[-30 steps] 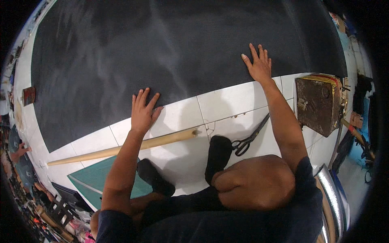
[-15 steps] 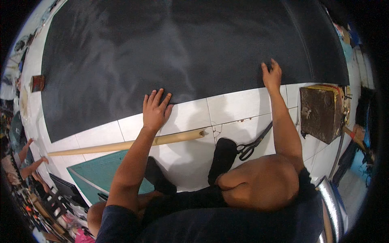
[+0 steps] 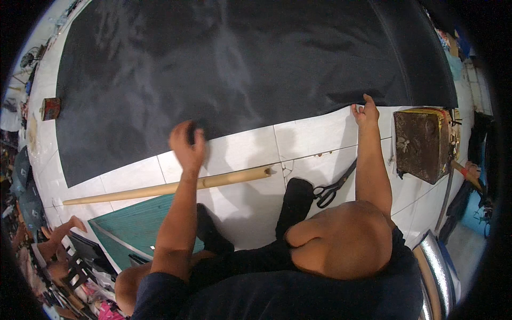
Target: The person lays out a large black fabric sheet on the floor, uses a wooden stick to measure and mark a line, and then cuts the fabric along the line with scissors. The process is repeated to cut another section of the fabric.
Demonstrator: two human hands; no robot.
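A large black sheet (image 3: 213,69), smooth and slightly glossy like leatherette or vinyl, lies spread across white floor tiles. Its near edge is in my right hand (image 3: 366,113), closed on it between thumb and fingers; the sheet is creased and a little raised there. Over the near edge further left, my left hand (image 3: 186,146) hovers with bent fingers and the thumb apart, slightly blurred, holding nothing that I can see. Black-handled scissors (image 3: 326,196) lie on the floor beside my foot, below my right forearm.
A long bamboo pole (image 3: 229,179) crosses under my left forearm. Below it lies a green cutting mat (image 3: 128,224). A worn brown block (image 3: 421,144) stands right of my right hand; a rusty tin (image 3: 50,109) rests at the sheet's left edge. Another person's limb (image 3: 66,229) shows far left.
My left hand has risen off the sheet, shifted left and curled its fingers. My right hand has drawn back to the near edge and taken hold, creasing the sheet.
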